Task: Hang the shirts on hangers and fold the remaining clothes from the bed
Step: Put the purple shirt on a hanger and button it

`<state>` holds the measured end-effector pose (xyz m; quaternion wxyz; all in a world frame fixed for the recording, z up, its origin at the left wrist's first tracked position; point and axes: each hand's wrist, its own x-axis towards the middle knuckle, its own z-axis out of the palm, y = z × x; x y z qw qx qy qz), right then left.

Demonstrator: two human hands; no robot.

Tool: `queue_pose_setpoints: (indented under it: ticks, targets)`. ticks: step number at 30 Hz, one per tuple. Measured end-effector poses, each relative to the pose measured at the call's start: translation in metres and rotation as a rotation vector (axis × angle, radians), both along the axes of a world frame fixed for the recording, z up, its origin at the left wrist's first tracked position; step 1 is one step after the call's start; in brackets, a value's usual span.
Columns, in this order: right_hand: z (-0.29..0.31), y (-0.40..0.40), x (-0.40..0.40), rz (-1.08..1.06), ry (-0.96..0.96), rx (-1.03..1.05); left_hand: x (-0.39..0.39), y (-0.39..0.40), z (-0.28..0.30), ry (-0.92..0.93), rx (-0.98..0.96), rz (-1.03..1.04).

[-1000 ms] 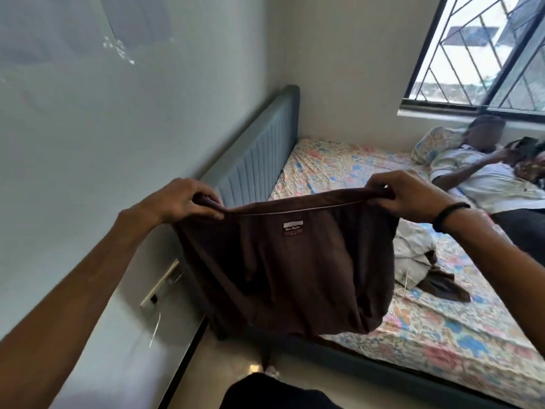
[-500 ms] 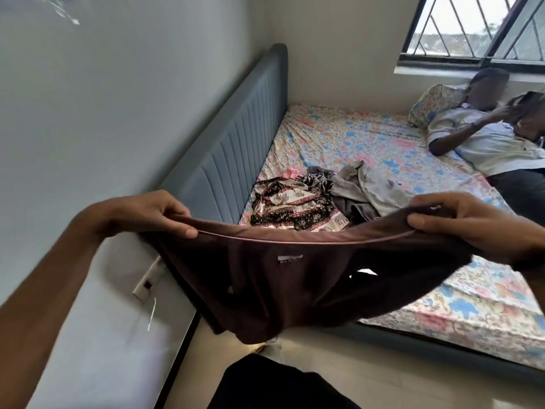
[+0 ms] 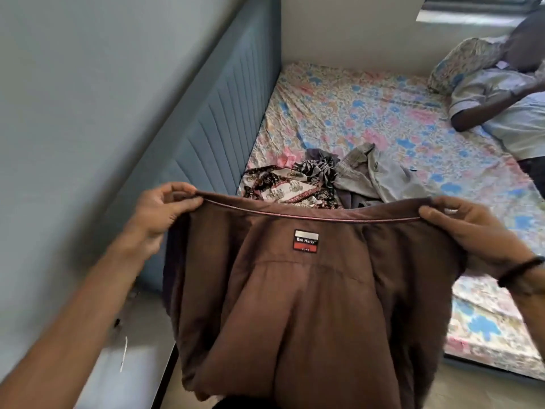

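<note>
I hold a brown shirt [image 3: 303, 314] stretched out in front of me, its inside label facing me. My left hand [image 3: 160, 214] pinches the left end of the collar. My right hand [image 3: 472, 231] grips the right end; a black band sits on that wrist. Beyond the shirt, a heap of clothes lies on the bed [image 3: 368, 113]: a patterned black-and-cream garment [image 3: 277, 185] and a grey shirt [image 3: 380, 172]. The shirt hangs over the floor at the bed's near edge. No hanger is in view.
A blue padded headboard [image 3: 224, 119] runs along the bed's left side against the wall. A person in a light shirt [image 3: 507, 113] lies at the far right of the bed with a floral pillow [image 3: 460, 63]. A window sill shows top right.
The shirt went from sagging low to held up taut and spread, its label now plain. The view tilted down and closer to the bed; both hands kept their hold.
</note>
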<state>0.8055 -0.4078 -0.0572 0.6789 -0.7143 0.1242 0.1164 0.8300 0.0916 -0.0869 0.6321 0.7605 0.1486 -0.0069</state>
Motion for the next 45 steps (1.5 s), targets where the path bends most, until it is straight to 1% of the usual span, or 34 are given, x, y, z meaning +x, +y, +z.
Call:
queue_pose_setpoints:
  ticks: [1,3,6,7,8,11,13,16,20,22,24,26,28,30,31,32,33,34,35,36,38,40,41,43,44,45]
  targets:
    - [-0.031,0.000,0.023,-0.009,0.024,-0.071,0.024,-0.004,-0.030,0.009,0.096,0.012]
    - [-0.106,-0.011,0.070,-0.018,0.082,-0.213,0.068,-0.015,-0.088,0.044,0.226,0.020]
    - [-0.225,-0.038,0.145,-0.019,0.156,-0.342,0.139,-0.028,-0.170,0.113,0.365,0.016]
    - [-0.251,-0.039,0.166,-0.016,0.175,-0.404,0.163,-0.031,-0.193,0.138,0.400,0.014]
    - [-0.272,-0.034,0.190,-0.015,0.187,-0.476,0.193,-0.034,-0.220,0.160,0.421,0.020]
    - [-0.308,-0.017,0.243,-0.035,0.139,-0.689,0.261,-0.043,-0.272,0.253,0.445,0.035]
    - [-0.340,-0.015,0.278,-0.084,0.144,-0.758,0.304,-0.052,-0.305,0.293,0.486,0.010]
    - [-0.382,-0.013,0.311,-0.125,0.180,-0.833,0.353,-0.060,-0.346,0.390,0.522,0.035]
    - [-0.406,-0.007,0.331,-0.142,0.241,-0.852,0.372,-0.078,-0.386,0.425,0.596,0.029]
    - [-0.412,-0.006,0.330,-0.173,0.213,-0.806,0.368,-0.091,-0.399,0.419,0.650,-0.002]
    - [-0.413,-0.014,0.320,-0.183,0.091,-0.808,0.356,-0.114,-0.408,0.355,0.722,-0.027]
    - [-0.409,-0.025,0.303,-0.176,-0.080,-0.915,0.336,-0.149,-0.405,0.209,0.805,-0.098]
    - [-0.400,-0.040,0.283,-0.242,-0.175,-1.040,0.313,-0.196,-0.393,0.090,0.891,-0.176]
    - [-0.398,-0.066,0.264,-0.476,-0.125,-1.090,0.294,-0.247,-0.379,0.004,0.932,-0.260]
    - [-0.400,-0.080,0.253,-0.614,-0.059,-1.061,0.286,-0.272,-0.374,-0.031,0.891,-0.326]
    - [-0.402,-0.098,0.243,-0.722,0.027,-1.000,0.280,-0.301,-0.373,-0.060,0.785,-0.409]
    - [-0.404,-0.112,0.236,-0.771,0.134,-0.917,0.273,-0.328,-0.370,-0.045,0.651,-0.509]
    - [-0.406,-0.124,0.230,-0.751,0.236,-0.840,0.266,-0.357,-0.368,0.008,0.547,-0.613]
    - [-0.408,-0.133,0.224,-0.690,0.299,-0.789,0.257,-0.385,-0.367,0.068,0.475,-0.708]
    - [-0.410,-0.141,0.219,-0.617,0.320,-0.787,0.248,-0.411,-0.367,0.132,0.405,-0.780]
    - [-0.412,-0.154,0.212,-0.476,0.305,-0.846,0.229,-0.457,-0.369,0.291,0.253,-0.803]
    - [-0.412,-0.166,0.214,-0.310,0.233,-0.967,0.215,-0.494,-0.375,0.457,0.157,-0.730]
    - [-0.414,-0.172,0.214,-0.197,0.170,-1.048,0.210,-0.507,-0.380,0.505,0.153,-0.676]
    - [-0.416,-0.178,0.217,0.112,0.003,-1.293,0.204,-0.526,-0.391,0.542,0.162,-0.555]
    - [-0.417,-0.182,0.218,0.266,-0.099,-1.378,0.203,-0.531,-0.400,0.552,0.174,-0.505]
    - [-0.418,-0.188,0.220,0.389,-0.180,-1.413,0.204,-0.536,-0.404,0.568,0.196,-0.479]
